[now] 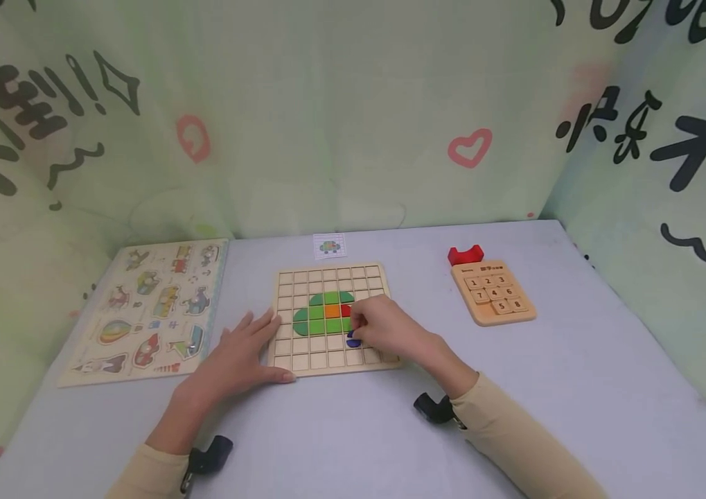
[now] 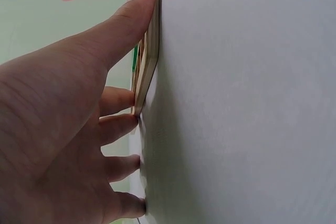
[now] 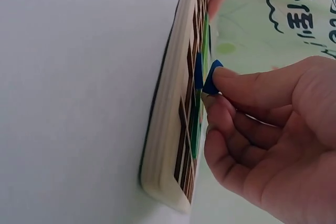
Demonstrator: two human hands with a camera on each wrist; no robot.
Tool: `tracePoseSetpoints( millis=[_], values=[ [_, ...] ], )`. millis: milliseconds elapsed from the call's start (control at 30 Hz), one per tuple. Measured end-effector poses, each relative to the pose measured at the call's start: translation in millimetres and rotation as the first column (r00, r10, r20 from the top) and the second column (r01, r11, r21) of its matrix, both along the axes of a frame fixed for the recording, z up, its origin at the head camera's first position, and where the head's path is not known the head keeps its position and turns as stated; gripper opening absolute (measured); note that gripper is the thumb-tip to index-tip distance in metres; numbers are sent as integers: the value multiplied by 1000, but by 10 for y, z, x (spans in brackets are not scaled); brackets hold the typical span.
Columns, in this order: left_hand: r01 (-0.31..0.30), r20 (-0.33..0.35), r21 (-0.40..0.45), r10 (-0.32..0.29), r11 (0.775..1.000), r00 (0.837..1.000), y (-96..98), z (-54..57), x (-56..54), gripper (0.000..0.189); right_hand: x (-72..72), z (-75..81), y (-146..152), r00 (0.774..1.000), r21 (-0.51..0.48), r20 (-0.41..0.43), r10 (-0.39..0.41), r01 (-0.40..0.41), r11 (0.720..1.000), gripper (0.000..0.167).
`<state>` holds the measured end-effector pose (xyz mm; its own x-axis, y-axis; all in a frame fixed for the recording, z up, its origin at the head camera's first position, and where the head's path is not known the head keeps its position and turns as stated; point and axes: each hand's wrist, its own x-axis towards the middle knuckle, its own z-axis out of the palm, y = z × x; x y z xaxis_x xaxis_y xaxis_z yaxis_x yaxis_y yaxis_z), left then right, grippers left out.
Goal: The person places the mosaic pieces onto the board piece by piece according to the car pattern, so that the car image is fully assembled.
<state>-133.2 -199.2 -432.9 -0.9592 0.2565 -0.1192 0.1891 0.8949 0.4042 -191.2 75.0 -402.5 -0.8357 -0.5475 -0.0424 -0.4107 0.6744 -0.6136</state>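
Observation:
A wooden grid board (image 1: 318, 362) lies on the table, with green tiles (image 1: 316, 312), an orange tile (image 1: 332, 310) and a red tile (image 1: 346, 310) set in its middle squares. My left hand (image 1: 237, 360) lies spread along the board's left side, thumb at the front edge and fingertips at the side edge. Between thumb and fingers, my right hand (image 1: 390, 327) pinches a small blue tile (image 3: 213, 77) close over the board. Another blue tile (image 3: 198, 71) is on the grid right beside the pinched one. The right hand hides some squares at the board's right side.
Behind the board lies a small picture card (image 1: 330, 246). A wooden picture puzzle (image 1: 147, 312) covers the table's left part. To the right are a wooden number board (image 1: 493, 292) and a red notched piece (image 1: 466, 255). Printed curtains (image 1: 353, 125) enclose the table's back and sides.

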Motion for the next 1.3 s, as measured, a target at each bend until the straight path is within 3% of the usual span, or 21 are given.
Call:
tracePoseSetpoints(
  millis=[400,733,867,1067,1300],
  values=[
    [9,-5,-9,-9,1000,1000,10,16,9,107,19,-65,-93,999,23,-32,-21,22,999,16],
    [6,-1,-5,-6,1000,1000,5,5,6,108,71,-49,-112,994,114,-107,-24,36,993,14],
    [4,1,-4,-4,1000,1000,7,-1,7,108,100,-29,-92,994,145,-113,1,16,989,14],
    [1,2,-7,-1,1000,1000,17,17,14,109,168,-1,-39,979,259,-176,103,-55,964,19],
    [-2,6,-9,2,1000,1000,27,43,18,107,147,78,133,994,195,-87,64,-46,980,19]
  ],
)
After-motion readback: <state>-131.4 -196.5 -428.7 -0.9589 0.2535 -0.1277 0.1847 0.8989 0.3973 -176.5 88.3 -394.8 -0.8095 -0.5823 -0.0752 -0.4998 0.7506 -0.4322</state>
